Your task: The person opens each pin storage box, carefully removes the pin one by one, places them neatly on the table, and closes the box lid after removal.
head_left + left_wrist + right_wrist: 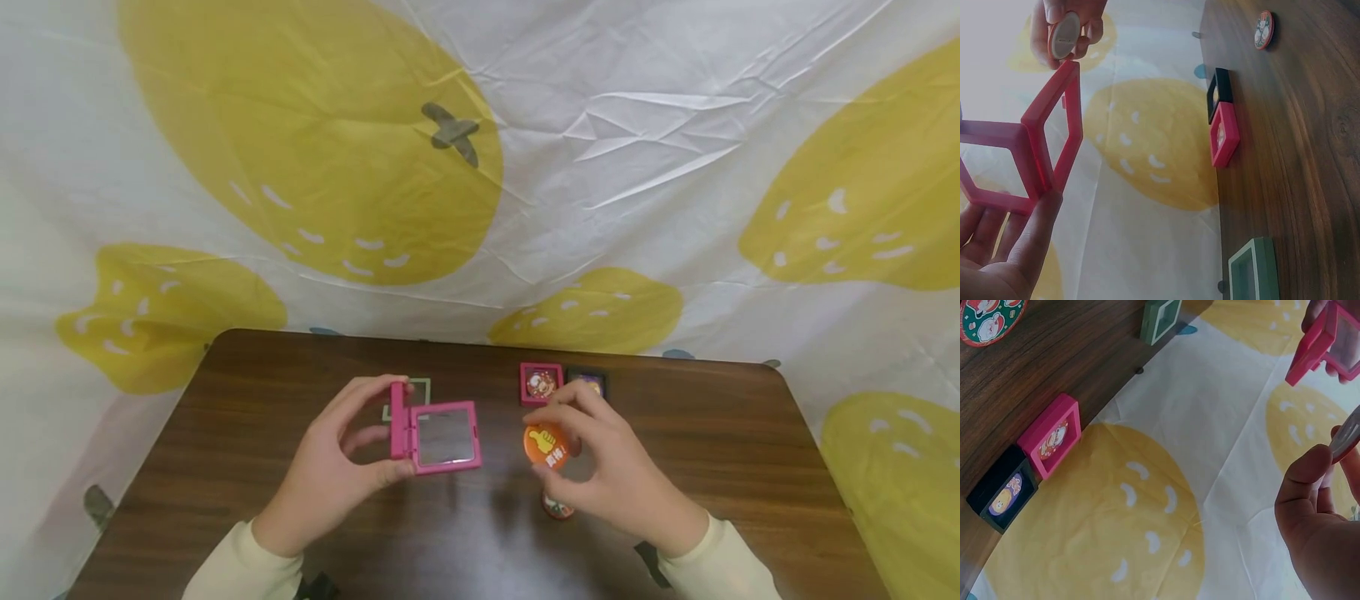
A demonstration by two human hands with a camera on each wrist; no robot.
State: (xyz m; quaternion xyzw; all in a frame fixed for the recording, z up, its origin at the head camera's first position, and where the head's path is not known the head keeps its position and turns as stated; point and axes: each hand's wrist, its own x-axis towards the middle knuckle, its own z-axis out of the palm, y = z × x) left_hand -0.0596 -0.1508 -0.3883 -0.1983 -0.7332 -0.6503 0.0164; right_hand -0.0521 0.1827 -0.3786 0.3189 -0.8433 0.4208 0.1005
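Frame [447, 437] and badge [543, 446] hang over the table [750, 467] in the head view, the badge at three o'clock from the frame across a clear gap. The pink frame is spread on its hinge, which runs roughly twelve to six; one leaf stands nearly edge-on, the other reaches toward three. The left hand [330, 467] grips the edge-on leaf from nine o'clock, and the right hand [611, 471] pinches the orange badge, which is round and so has no long axis. From the left wrist, the badge shows its pale back at one o'clock from the frame, near the free leaf's upper corner, while a green case [1265, 269] rests toward five. From the right wrist, the badge is partly cut off in the right hand's fingertips, the frame apart at twelve o'clock from it; a pink case [1050, 437] and a dark case [1004, 490] sit side by side toward nine.
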